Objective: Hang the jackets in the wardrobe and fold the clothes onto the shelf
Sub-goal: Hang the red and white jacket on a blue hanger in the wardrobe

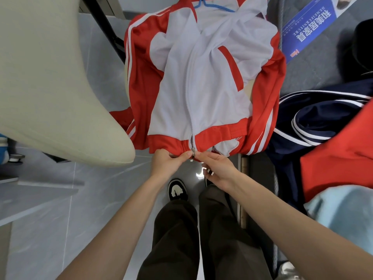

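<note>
Jacket: a red-and-white zip-front track jacket [203, 81] is spread front-up ahead of the person, with its red hem nearest them; no wardrobe is seen in this view.
Hanger: a blue plastic hanger [214, 5] is seen inside the collar, so the jacket is already mounted on it.
Zip: a small metal zip slider [193, 151] sits at the very bottom of the hem; whether the teeth above it are meshed cannot be told.
Left hand: the left hand [168, 161] is closed on the hem just left of the slider, the fabric pinched between thumb and fingers.
Right hand: the right hand [219, 168] is brought in from the other side, its fingertips pinched at the slider; the two hands are almost touching.
Step in hand: the zip is judged to be being engaged at its base, ahead of hanging.
Next move: the hem should be held taut by one hand while the slider is drawn up towards the collar; the hanger can then be lifted by its hook.
Risk: loose white lining near the hem could be caught in the slider.
Waiting clothes: a navy jacket with white stripes [314, 120], a plain red garment [341, 150] and a pale blue garment [347, 217] are piled to the right.
Surroundings: a cream upholstered cushion [50, 87] is seen at the left, above a grey tiled floor [84, 190].
</note>
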The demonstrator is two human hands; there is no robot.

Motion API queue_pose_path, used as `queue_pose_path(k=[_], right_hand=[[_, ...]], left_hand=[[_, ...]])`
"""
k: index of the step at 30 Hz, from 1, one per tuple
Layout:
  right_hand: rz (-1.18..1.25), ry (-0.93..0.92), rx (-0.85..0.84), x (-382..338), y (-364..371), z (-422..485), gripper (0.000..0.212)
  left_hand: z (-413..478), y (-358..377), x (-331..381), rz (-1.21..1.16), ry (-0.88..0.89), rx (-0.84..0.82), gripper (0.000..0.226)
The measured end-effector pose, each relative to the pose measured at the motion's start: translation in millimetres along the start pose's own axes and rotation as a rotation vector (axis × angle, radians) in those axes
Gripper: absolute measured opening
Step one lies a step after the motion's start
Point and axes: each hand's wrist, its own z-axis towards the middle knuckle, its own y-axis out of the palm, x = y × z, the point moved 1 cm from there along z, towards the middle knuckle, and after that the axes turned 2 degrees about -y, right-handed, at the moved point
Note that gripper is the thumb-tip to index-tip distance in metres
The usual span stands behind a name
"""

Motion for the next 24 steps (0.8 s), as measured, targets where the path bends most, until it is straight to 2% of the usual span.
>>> queue_pose_path(k=[4,13,17,21,24], right_hand=[[-0.241,-0.016,0.001,0,6,-4,0.024],[-0.440,-0.071,-0.122,-18,-11,-14,0.015],[-0.535,-0.107,-0.138,-37,-7,-18,0.014],[-0.555,0.022,-0.041,-59,12,-14,0.021],[-0.500,-0.004,0.014,-77,23,-5,0.030]], left_hand=[[-4,-1,0,-0.052,-0.014,0.035,0.028],[-9,-3,7,0.043,0.055,0.010,0.031],[-9,-1,5,0.120,0.027,0.008,0.048],[-7,11,2,0.222,-0.037,0.039,0.057],[-4,17,6,0.200,-0.083,0.072,0.059]])
